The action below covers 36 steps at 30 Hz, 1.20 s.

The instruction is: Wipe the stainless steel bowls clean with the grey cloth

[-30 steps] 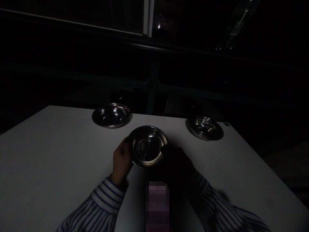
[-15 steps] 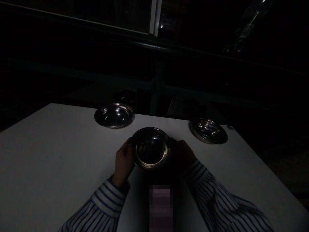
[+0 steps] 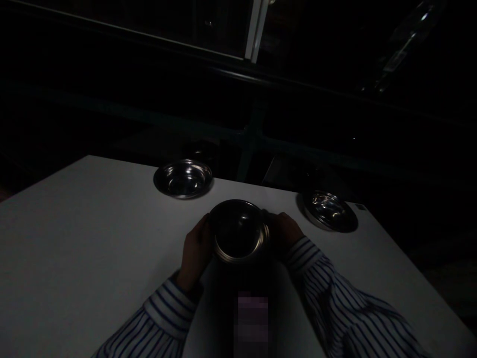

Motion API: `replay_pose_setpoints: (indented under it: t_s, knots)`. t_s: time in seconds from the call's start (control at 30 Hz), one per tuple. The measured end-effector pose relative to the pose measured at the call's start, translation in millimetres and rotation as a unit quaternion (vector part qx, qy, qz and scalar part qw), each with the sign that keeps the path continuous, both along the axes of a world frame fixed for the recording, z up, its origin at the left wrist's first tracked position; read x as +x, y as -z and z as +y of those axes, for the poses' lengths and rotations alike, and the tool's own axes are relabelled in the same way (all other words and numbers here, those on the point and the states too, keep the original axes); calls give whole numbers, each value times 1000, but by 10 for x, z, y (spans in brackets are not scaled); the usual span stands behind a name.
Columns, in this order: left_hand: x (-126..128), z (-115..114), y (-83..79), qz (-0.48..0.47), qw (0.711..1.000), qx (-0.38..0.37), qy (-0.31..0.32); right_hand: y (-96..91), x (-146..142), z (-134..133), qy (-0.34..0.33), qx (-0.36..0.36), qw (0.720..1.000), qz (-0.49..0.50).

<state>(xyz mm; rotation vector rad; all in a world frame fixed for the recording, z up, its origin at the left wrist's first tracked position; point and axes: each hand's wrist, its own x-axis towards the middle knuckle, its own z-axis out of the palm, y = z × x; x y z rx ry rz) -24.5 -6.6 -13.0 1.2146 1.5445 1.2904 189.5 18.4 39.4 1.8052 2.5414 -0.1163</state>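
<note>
Between my two hands is a shiny round metal bowl (image 3: 240, 256) with a wide rim, over the middle of the white table. My left hand (image 3: 196, 251) grips its left edge, thumb near the rim. On the opposite edge, my right hand (image 3: 285, 231) is closed around the rim, mostly lost in shadow. A second metal bowl (image 3: 183, 179) rests at the table's far edge, left of the held one. Near the far right corner sits a third metal bowl (image 3: 330, 211), apart from my right hand.
The scene is very dark. The white table (image 3: 112, 238) ends just behind the two far bowls. Beyond it are a dark ledge and a pale window frame post (image 3: 257, 30). A small dark label (image 3: 360, 207) marks the far right corner. A pixelated patch covers the bottom centre.
The view has shifted slightly, so everything appears a little farther right and mostly lower. Both hands still hold the bowl, whose inside looks darker.
</note>
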Motion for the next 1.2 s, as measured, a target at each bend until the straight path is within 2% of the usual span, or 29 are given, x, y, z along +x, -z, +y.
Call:
replay_pose_setpoints:
  t_s: [0.1, 0.2, 0.33, 0.5, 0.57, 0.8, 0.87, 1.07, 1.13, 1.2]
  knots:
    - [12, 0, 40, -1, 1000, 4, -20, -11, -13, 95, 19, -13, 1000, 0]
    - [31, -6, 60, -14, 999, -23, -46, 21, 15, -64, 3, -4, 1000, -16]
    - [14, 2, 36, -27, 999, -15, -22, 33, 45, -203, 23, -11, 999, -22]
    - [-24, 19, 12, 9, 1000, 8, -7, -53, -50, 148, 30, -35, 999, -14]
    - [-23, 15, 10, 10, 1000, 9, -6, -74, -68, 208, 28, -41, 999, -8]
    - [-16, 35, -1, -2, 1000, 10, 14, -54, 100, -79, 49, -39, 998, -15]
    - [-26, 48, 6, -7, 1000, 16, 13, -77, 78, 10, 32, -41, 998, -34]
    - [-43, 32, 3, 6, 999, 30, 28, -167, -249, 580, -27, -39, 997, -58]
    - [-42, 27, 5, 15, 999, 38, 22, -174, -290, 638, -38, -41, 997, -50]
    - [-40, 31, 16, 16, 999, 37, 20, -161, -240, 588, -40, -41, 997, -43]
